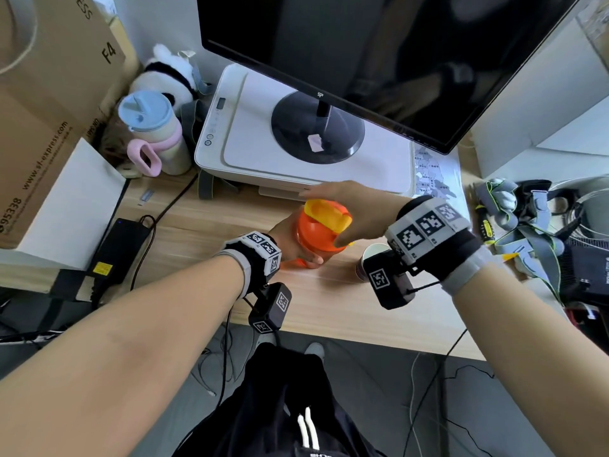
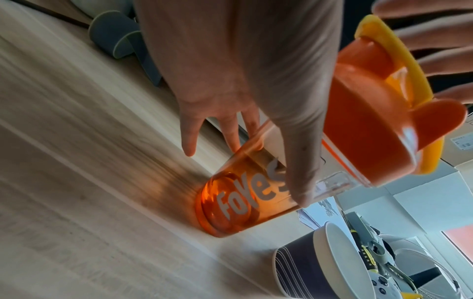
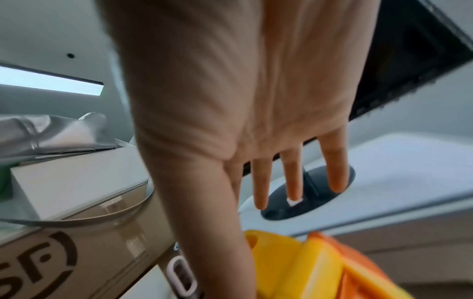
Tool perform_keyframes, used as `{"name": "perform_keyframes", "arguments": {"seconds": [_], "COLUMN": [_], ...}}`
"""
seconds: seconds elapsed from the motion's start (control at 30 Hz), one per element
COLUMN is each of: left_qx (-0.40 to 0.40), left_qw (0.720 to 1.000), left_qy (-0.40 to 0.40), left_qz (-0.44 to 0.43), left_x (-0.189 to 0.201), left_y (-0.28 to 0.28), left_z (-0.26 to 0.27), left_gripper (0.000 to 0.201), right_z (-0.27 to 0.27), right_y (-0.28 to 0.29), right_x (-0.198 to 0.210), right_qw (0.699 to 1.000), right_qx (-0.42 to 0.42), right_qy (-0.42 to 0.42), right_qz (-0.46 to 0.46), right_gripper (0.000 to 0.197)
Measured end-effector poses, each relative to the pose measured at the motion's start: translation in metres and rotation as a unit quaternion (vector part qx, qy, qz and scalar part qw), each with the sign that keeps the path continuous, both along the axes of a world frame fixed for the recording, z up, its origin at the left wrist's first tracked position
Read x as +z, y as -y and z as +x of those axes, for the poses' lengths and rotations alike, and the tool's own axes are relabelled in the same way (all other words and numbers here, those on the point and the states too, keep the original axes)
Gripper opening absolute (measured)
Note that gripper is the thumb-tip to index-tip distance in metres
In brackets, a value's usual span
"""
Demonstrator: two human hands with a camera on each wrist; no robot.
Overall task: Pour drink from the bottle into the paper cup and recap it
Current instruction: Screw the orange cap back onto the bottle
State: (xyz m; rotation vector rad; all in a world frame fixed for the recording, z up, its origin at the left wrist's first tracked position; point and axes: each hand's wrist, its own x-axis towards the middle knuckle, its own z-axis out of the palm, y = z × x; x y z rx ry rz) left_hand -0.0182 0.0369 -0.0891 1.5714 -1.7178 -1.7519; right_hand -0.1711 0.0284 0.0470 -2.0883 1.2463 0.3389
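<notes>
The bottle (image 1: 313,240) is held upright on the surface (image 1: 204,225) by the left hand (image 1: 290,242), fingers wrapped round its body, while the right hand (image 1: 356,209), fingers spread and holding nothing, hovers directly over the cap (image 1: 326,216) (the cup (image 1: 369,262) stands just right).
</notes>
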Motion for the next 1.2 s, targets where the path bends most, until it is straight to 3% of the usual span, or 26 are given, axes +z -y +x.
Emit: {"name": "perform_keyframes", "arguments": {"seconds": [0.07, 0.2, 0.43, 0.53, 0.63, 0.73, 0.9, 1.0, 1.2], "left_qx": [-0.001, -0.004, -0.002, 0.015, 0.036, 0.049, 0.036, 0.029, 0.034], "left_qw": [1.000, 1.000, 1.000, 1.000, 0.999, 0.998, 0.999, 0.999, 0.999], "left_qy": [-0.004, -0.025, -0.022, -0.006, -0.017, -0.028, -0.030, -0.032, -0.035], "left_qz": [-0.005, 0.011, 0.007, -0.003, -0.005, 0.003, 0.013, 0.005, 0.011], "left_x": [0.001, 0.001, -0.001, -0.006, -0.008, -0.005, -0.006, -0.008, -0.005], "left_y": [0.001, 0.001, 0.002, 0.000, -0.002, -0.002, -0.003, -0.003, -0.003], "left_z": [0.001, -0.001, -0.003, 0.000, 0.003, 0.000, 0.000, 0.002, 0.002], "left_gripper": [0.102, 0.094, 0.109, 0.104, 0.101, 0.096, 0.102, 0.097, 0.097], "right_z": [0.007, 0.010, 0.011, 0.005, -0.005, -0.014, -0.005, 0.008, 0.019], "right_y": [0.001, 0.005, -0.004, -0.002, -0.001, 0.001, -0.012, -0.020, -0.034], "right_x": [-0.012, -0.024, -0.029, -0.028, -0.019, -0.006, -0.003, -0.008, -0.029], "right_qw": [1.000, 0.991, 0.966, 0.959, 0.966, 0.961, 0.980, 0.967, 0.956], "right_qx": [0.004, -0.097, -0.179, -0.224, -0.173, -0.125, -0.058, -0.055, -0.103], "right_qy": [0.016, -0.029, -0.084, -0.114, -0.173, -0.232, -0.110, -0.130, -0.145], "right_qz": [0.003, -0.092, -0.169, -0.132, -0.080, -0.082, -0.156, -0.214, -0.233], "right_gripper": [0.078, 0.051, 0.050, 0.050, 0.056, 0.049, 0.073, 0.064, 0.053]}}
